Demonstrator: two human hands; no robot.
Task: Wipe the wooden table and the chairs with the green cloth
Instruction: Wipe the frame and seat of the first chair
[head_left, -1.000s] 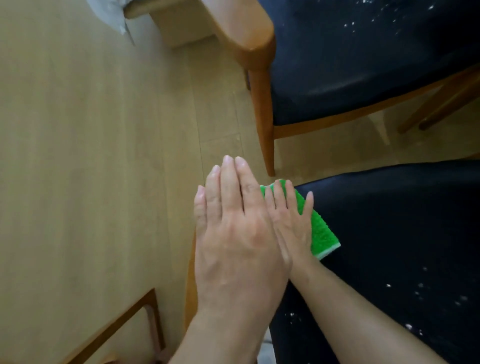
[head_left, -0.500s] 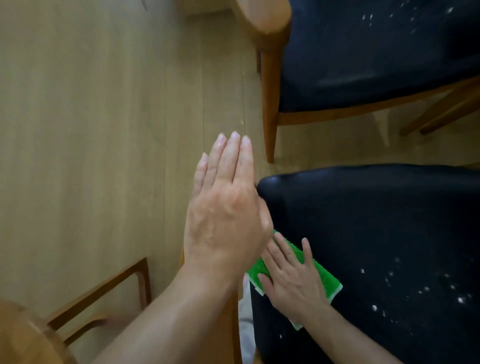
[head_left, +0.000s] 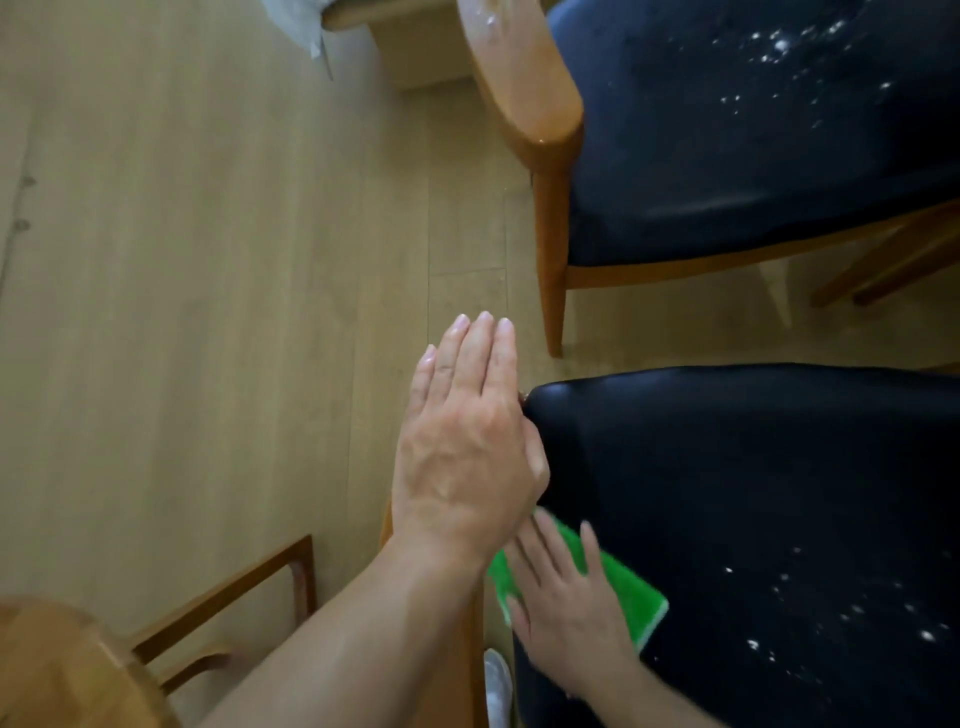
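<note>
The floor (head_left: 208, 312) of pale boards fills the left of the view, with two chairs on the right. The far chair (head_left: 753, 156) carries white crumbs on its dark seat and a wet sheen on its wooden arm. The near chair (head_left: 727, 493) is the one in hand: its seat looks clean toward the front corner but holds crumbs at the lower right. A corner of another chair (head_left: 78, 670) shows at lower left; no tabletop is in view.

The left hand (head_left: 467, 457) hovers flat at the seat's edge, fingers straight and together, holding nothing (likely cupped to catch crumbs). The right hand (head_left: 566, 597) presses the cloth (head_left: 628, 597) flat on the seat near its left edge, fingers spread, not curled round it.

The step, I judge, is wiping this seat. Next calls for reaching the cloth out to the remaining crumbs and drawing them toward the waiting hand.
</note>
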